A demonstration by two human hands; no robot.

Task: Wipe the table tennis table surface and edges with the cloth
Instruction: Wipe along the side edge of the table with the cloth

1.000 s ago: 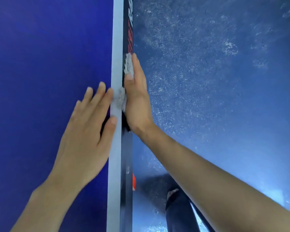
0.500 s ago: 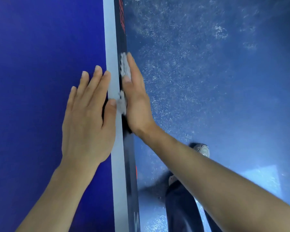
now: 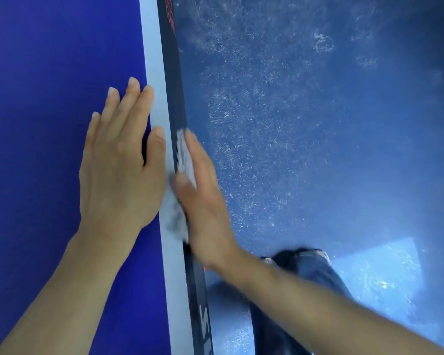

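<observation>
On the table (image 3: 49, 98), at 9 o'clock from the cloth (image 3: 185, 155), the left hand (image 3: 118, 175) lies flat, its fingers straight and released and its thumb touching the white line (image 3: 154, 73). The right hand (image 3: 205, 201), motion-blurred, presses the cloth against the dark side edge (image 3: 172, 73), its straight fingers pointing to 12 o'clock. At 5 o'clock from the cloth, 1 shoe (image 3: 305, 254) stands on the floor (image 3: 318, 124).

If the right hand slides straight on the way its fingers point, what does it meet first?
Nothing, as far as the picture shows. The right hand presses the cloth on the table's dark side edge, which runs bare to the frame's top, bearing only printed red lettering.
</observation>
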